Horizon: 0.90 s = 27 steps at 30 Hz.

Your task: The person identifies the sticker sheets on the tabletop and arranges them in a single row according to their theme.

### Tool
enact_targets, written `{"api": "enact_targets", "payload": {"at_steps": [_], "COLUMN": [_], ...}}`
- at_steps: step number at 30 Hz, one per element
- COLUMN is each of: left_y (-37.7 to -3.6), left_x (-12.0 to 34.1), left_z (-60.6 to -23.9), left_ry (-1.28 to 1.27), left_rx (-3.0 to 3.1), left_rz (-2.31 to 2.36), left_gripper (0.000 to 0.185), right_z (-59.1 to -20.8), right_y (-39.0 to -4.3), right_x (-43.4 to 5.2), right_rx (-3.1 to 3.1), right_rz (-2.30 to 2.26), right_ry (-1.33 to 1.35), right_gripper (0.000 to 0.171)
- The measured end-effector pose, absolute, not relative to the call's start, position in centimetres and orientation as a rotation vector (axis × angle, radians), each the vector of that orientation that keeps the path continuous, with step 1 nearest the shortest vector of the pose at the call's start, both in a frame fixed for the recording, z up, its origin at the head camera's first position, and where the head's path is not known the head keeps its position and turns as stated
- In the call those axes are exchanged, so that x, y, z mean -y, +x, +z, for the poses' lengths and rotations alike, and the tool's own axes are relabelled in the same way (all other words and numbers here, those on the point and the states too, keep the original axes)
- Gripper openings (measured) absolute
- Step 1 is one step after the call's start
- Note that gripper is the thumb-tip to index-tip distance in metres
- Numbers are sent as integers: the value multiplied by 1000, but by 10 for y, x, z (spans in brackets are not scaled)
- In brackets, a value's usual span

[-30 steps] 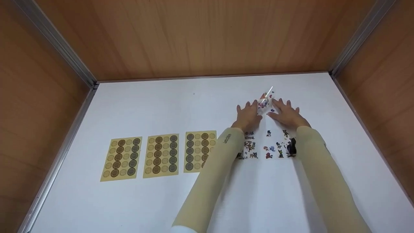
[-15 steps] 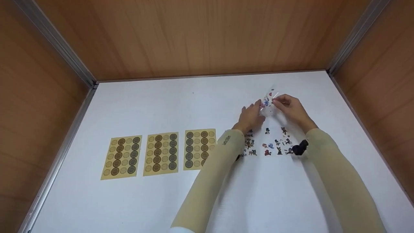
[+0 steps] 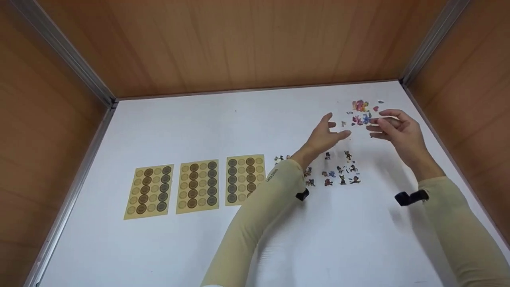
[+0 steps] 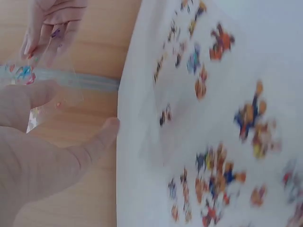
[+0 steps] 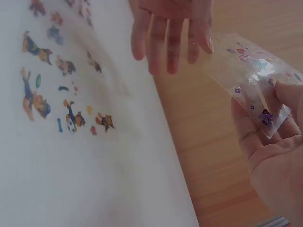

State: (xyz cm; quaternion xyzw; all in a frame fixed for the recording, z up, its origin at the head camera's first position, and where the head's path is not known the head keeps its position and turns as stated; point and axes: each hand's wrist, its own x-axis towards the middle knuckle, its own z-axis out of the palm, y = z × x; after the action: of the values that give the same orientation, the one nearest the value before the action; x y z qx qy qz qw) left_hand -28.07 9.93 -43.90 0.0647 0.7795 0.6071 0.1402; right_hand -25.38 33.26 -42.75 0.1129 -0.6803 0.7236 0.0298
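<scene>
A clear sticker sheet (image 3: 361, 107) with colourful cartoon prints is held above the table's far right. My right hand (image 3: 406, 133) pinches its right edge, thumb on one face and fingers behind, as the right wrist view shows. My left hand (image 3: 323, 137) is at the sheet's left side, fingers apart and nearly straight. Whether its thumb touches the sheet (image 5: 258, 71) I cannot tell. Below the hands, another clear sticker sheet (image 3: 342, 171) with small cartoon figures lies flat on the table. More cartoon stickers (image 3: 281, 158) are partly hidden under the left forearm.
Three tan sheets of round stickers, a left one (image 3: 148, 191), a middle one (image 3: 198, 187) and a right one (image 3: 246, 179), lie in a row. The left sleeve (image 3: 255, 223) covers a corner of the right one. Wooden walls (image 3: 255, 48) enclose the white table (image 3: 119, 247).
From lying flat-fingered by the sheet, my right hand has pinched it and moved right, lifting it. The sheet has unfolded to face me. My left hand has risen and opened away.
</scene>
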Motion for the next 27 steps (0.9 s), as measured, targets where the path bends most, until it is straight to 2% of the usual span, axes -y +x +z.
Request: {"api": "enact_targets", "payload": {"at_steps": [6, 14, 22, 27], "left_y": [-258, -230, -229, -232], "left_x": [-117, -151, -173, -186], "left_z": [-438, -451, -468, -476], "left_ry": [290, 379, 397, 345], "left_rx": [-2077, -2305, -2594, -2691], "left_rz": [1889, 1582, 1137, 946], "left_gripper": [70, 64, 63, 63], "right_z": [-431, -459, -479, -485], "right_y": [-223, -192, -184, -186], "right_x": [-368, -401, -412, -412], "right_rx": [2094, 2406, 2831, 2938], "right_rz": [2247, 1982, 1468, 1281], "right_ry": [244, 10, -34, -45], "right_gripper": [42, 53, 73, 77]}}
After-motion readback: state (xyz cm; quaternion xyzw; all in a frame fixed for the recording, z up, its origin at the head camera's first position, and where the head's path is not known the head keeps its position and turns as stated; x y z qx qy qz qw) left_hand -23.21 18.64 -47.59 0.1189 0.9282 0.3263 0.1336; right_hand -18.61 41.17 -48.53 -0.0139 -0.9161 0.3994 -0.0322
